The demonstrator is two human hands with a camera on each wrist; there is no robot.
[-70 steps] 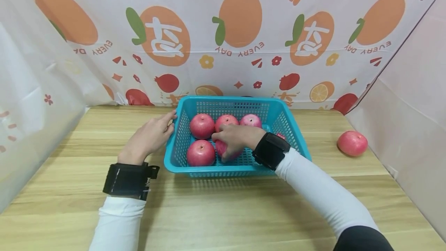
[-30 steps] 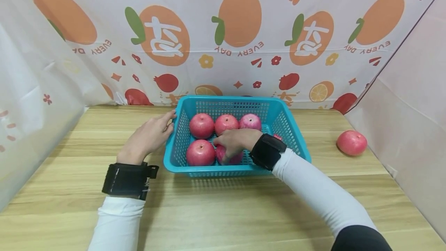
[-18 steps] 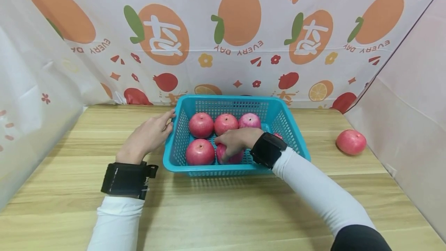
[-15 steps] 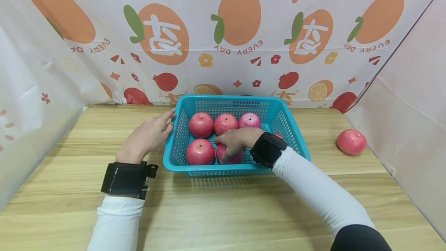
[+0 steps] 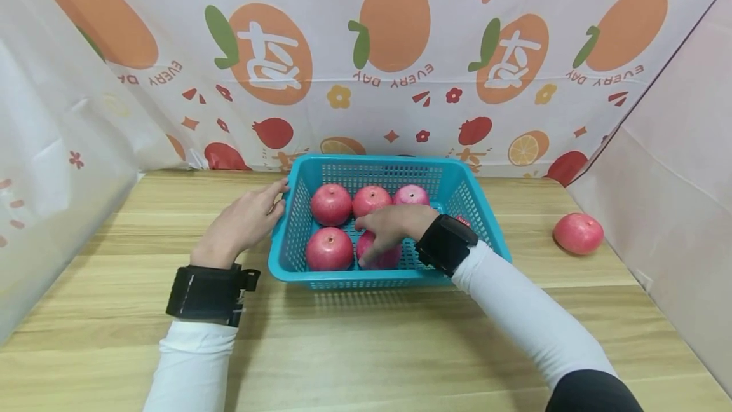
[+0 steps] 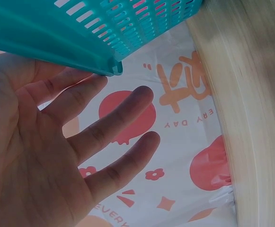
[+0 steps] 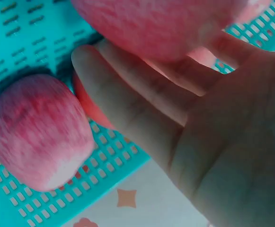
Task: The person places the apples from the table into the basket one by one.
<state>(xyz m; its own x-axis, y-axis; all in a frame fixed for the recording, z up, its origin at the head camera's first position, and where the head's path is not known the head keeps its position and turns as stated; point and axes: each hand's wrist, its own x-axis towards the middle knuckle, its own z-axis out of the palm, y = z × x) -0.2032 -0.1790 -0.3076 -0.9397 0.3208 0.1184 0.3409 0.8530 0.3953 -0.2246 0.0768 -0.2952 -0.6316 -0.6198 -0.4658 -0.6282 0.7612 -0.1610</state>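
In the head view, my left hand [image 5: 240, 224] lies against the left rim of a blue perforated basket [image 5: 394, 276]. Its fingers look straight and spread in the left wrist view, some of them touching the rim. My right hand [image 5: 394, 224] reaches into the basket, over the front-right apple [image 5: 383, 253]. Extended fingers lie alongside that apple [image 7: 161, 28] in the right wrist view, without curling round it. Left of it sits another red apple [image 5: 329, 248]. A row of red apples [image 5: 332, 204] stands behind, the paler rightmost one [image 5: 411, 195] partly covered by the hand.
A lone apple [image 5: 579, 233] lies on the wooden table [image 5: 366, 348] near its right edge. Behind the basket hangs a white fruit-print sheet [image 5: 343, 126]. Plain white sheeting [image 5: 675, 208] bounds the right side.
The right hand's fingers and thumb have spread from around the front apple, and the hand has shifted slightly back. The left hand stays at the rim; the apples keep their places.
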